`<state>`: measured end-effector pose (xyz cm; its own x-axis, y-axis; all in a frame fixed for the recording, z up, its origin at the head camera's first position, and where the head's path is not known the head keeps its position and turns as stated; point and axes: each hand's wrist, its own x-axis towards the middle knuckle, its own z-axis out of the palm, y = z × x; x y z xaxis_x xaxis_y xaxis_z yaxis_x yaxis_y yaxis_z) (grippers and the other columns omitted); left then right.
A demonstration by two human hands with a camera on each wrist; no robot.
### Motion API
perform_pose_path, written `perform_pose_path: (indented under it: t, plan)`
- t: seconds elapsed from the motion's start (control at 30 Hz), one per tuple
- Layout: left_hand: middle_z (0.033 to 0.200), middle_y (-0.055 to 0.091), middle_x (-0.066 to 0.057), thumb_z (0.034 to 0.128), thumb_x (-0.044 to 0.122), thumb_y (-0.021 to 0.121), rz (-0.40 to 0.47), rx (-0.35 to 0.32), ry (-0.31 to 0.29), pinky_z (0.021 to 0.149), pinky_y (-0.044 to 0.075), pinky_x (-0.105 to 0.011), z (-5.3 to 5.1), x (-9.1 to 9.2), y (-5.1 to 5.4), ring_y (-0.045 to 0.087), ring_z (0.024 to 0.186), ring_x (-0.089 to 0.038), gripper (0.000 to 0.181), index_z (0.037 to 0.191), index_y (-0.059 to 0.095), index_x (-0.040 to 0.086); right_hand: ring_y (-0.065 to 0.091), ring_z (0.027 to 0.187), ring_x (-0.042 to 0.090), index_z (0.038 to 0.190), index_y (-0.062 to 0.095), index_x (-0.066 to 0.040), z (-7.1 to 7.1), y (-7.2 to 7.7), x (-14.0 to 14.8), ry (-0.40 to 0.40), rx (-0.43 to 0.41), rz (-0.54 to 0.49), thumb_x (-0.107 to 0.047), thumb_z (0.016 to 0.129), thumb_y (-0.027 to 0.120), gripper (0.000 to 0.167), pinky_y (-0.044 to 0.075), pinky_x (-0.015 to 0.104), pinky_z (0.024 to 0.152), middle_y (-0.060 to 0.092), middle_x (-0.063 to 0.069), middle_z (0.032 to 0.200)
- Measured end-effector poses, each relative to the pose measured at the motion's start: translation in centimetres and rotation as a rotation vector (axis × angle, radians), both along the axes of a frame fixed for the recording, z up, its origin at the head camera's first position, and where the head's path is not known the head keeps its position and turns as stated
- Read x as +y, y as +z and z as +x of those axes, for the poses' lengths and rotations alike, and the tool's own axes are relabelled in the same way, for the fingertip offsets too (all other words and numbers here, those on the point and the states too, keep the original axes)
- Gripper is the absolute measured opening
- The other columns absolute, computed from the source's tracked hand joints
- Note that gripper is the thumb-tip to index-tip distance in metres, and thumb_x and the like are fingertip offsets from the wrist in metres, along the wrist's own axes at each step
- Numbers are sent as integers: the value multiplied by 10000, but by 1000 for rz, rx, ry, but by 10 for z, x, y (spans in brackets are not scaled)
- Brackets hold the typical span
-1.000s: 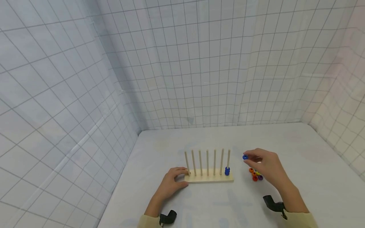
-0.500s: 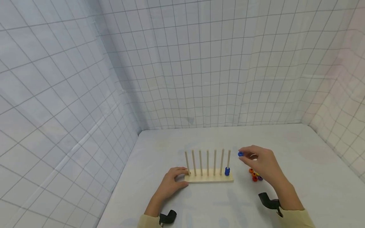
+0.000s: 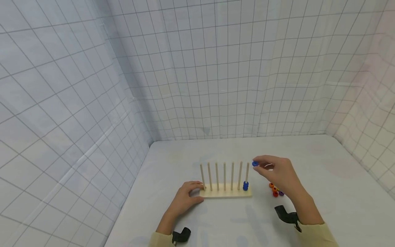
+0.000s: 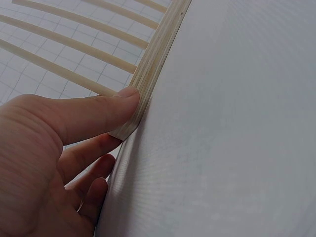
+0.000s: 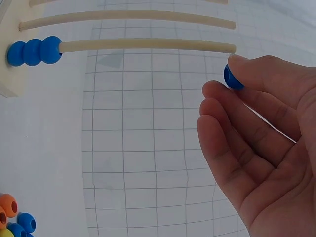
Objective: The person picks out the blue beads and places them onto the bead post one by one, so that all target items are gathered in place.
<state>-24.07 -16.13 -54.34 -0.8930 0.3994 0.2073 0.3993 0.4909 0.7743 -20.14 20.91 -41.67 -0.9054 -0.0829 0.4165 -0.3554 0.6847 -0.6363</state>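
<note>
A pale wooden peg board (image 3: 226, 195) with a row of upright pegs stands on the table. My left hand (image 3: 184, 199) grips the left end of its base; in the left wrist view the thumb lies on the base's front edge. Three blue beads (image 5: 34, 52) are stacked at the foot of the rightmost peg (image 5: 148, 45). My right hand (image 3: 274, 169) pinches one blue bead (image 5: 232, 78) between thumb and finger. That bead is held near the top of the rightmost peg, just to its right and apart from it. The bead's hole shows in the right wrist view.
A small heap of loose beads lies on the table right of the board, under my right hand, with orange beads (image 5: 8, 204), blue beads (image 5: 25, 222) and a yellow bead (image 5: 5, 233) among them. White grid-patterned sheets (image 3: 213, 75) hang behind and at both sides.
My right hand has moved left and slightly up with the blue bead, from above the heap to beside the rightmost peg's top. The left hand and the board stay in place.
</note>
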Motion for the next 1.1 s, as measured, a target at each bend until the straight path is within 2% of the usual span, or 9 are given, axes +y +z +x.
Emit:
perform_pose_path:
  t: [0.17, 0.53, 0.7, 1.1]
  plan:
    - [1302, 632, 37, 803, 239, 856, 5, -3, 5, 1073, 382, -560, 0, -1, -1, 496, 1294, -273, 371, 1157, 748, 204, 693, 831, 126, 1130, 749, -189, 0, 6, -2, 8, -9, -4, -207, 882, 800, 254, 582, 278, 702, 721, -82, 936]
    - [1308, 629, 35, 805, 237, 854, 0, -8, 10, 1075, 378, -564, 0, 0, 1, 492, 1302, -280, 382, 1170, 746, 196, 668, 860, 61, 1112, 744, -220, -4, 15, -9, 57, 48, -7, -213, 894, 790, 224, 587, 269, 745, 710, -145, 935]
    - [1309, 631, 26, 806, 235, 852, -2, -2, 6, 1071, 379, -570, 0, 0, 0, 494, 1297, -287, 383, 1171, 747, 192, 665, 864, 56, 1112, 742, -209, -6, 15, -11, 73, 54, -8, -199, 892, 791, 225, 585, 263, 750, 713, -142, 944]
    - [1307, 632, 20, 803, 239, 854, 11, -7, 1, 1071, 384, -564, 2, 1, 2, 501, 1289, -278, 394, 1177, 744, 177, 689, 814, 83, 1099, 744, -197, -6, 11, -16, 55, 17, 22, -199, 886, 797, 220, 596, 296, 720, 719, -117, 906]
